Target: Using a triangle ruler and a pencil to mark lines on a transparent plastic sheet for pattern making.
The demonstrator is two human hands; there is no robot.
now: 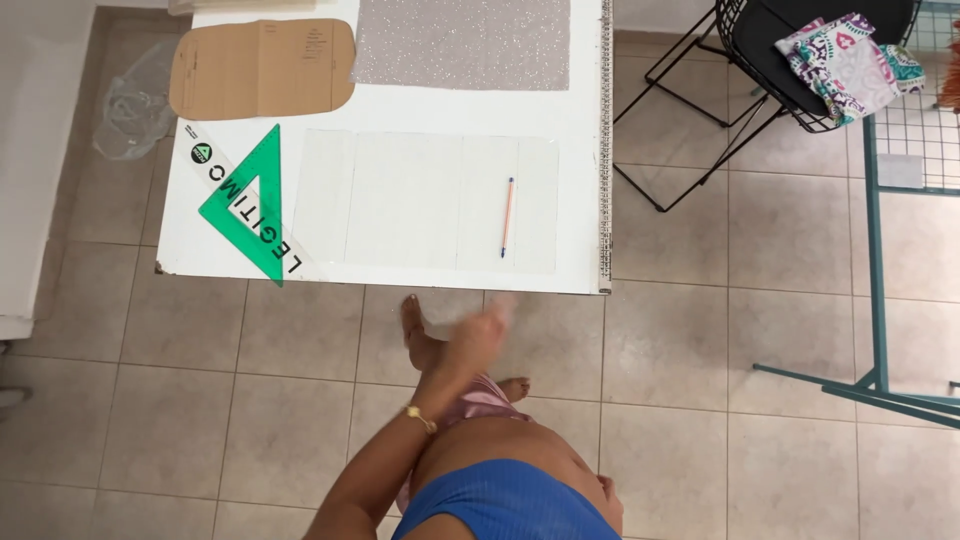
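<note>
Large beige square ceramic floor tiles (790, 230) with pale grout cover the room under even, soft light. A white rectangular worktop (420, 105) reaches in from the top, its near edge and near left corner over the tiles. Off its right edge stands a black wire-frame chair (700, 110) with a dark seat, carrying a folded patterned cloth (850, 60). A teal metal grid rack (880, 300) lines the right side. A white wall surface (30, 150) runs along the left.

We see the left hand (482, 330) only as a motion blur, so its grip cannot be read. The right hand (610, 497) is mostly hidden behind the body. The white worktop (590, 150) is cut at the top edge.
</note>
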